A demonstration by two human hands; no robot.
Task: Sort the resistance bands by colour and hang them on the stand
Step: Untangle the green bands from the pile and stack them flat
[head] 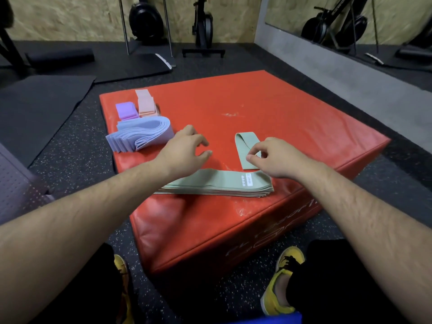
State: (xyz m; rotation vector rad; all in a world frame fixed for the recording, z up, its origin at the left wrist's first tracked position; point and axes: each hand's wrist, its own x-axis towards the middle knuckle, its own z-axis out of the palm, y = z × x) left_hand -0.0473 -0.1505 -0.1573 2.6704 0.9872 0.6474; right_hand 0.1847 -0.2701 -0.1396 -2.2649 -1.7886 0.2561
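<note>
Item 1. Right hand [278, 160]: palm down over the red pad [280, 108], thumb and forefinger curled together and pinching the near right edge of the green band [244, 146]. The other fingers are tucked under.

Item 2. Green band: single loop, flat on the pad, running from under the right fingertips away to the far left of that hand.

Item 3. Left hand [184, 148]: held over the pad, fingers loosely curled and spread, gripping nothing. Whether the fingertips touch the pad cannot be told.

Item 4. Green stack [217, 183]: several folded bands, flat, just nearer the body than both hands. Its left end lies under the left wrist, its right end under the right wrist. A small white label [249, 178] shows on top, close to the right hand.

Item 5. Lilac stack [142, 134]: folded bands, fanned, just left of the left hand.

Item 6. Purple stack [126, 110] and pink stack [145, 101]: side by side, beyond the lilac stack, well apart from the left hand on its far left.

Item 7. Surroundings: speckled black floor [77, 141] around the pad; dark mats [39, 106] far left of the left hand; gym machines [203, 22] beyond both hands; mirror [350, 19] far right; yellow shoes [278, 291] below the forearms.
</note>
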